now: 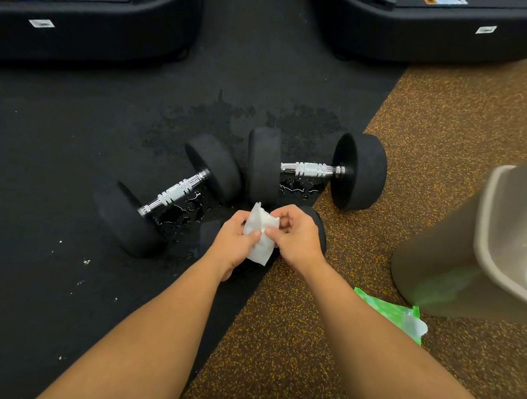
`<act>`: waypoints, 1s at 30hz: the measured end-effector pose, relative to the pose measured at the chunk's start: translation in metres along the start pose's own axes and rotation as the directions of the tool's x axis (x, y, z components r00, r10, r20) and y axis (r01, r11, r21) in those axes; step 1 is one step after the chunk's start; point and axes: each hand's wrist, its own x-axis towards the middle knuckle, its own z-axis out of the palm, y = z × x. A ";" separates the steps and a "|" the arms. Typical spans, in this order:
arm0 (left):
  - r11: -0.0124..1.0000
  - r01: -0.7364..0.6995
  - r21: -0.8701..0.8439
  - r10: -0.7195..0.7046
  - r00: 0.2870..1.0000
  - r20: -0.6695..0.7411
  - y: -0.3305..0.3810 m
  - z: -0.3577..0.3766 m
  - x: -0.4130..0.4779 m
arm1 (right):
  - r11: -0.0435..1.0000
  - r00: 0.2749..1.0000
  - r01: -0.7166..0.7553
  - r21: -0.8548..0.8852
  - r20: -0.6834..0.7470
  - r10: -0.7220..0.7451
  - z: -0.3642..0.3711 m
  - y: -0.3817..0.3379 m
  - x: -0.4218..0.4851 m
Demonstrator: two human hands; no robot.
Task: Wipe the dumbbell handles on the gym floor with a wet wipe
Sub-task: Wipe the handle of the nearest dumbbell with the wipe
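Two black dumbbells lie on the floor. The left dumbbell (172, 192) has a chrome handle running diagonally; the right dumbbell (315, 169) has a chrome handle lying level, straddling the edge of the black mat. A third black dumbbell (319, 224) is mostly hidden behind my hands. My left hand (235, 245) and my right hand (297, 238) both pinch a crumpled white wet wipe (260, 236) between them, held above the floor just in front of the dumbbells and touching no handle.
A green wipe packet (396, 315) lies on the speckled brown floor (440, 126) at right, beside a beige bin (442, 264). Two black machine bases (88, 31) (432, 38) stand at the back. Wet patches darken the black mat (50, 162) around the dumbbells.
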 end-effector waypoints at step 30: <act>0.239 -0.231 0.943 0.330 0.933 0.144 -0.008 0.019 0.009 | 0.846 0.996 -0.079 -0.527 -0.014 0.084 0.020 0.014 0.004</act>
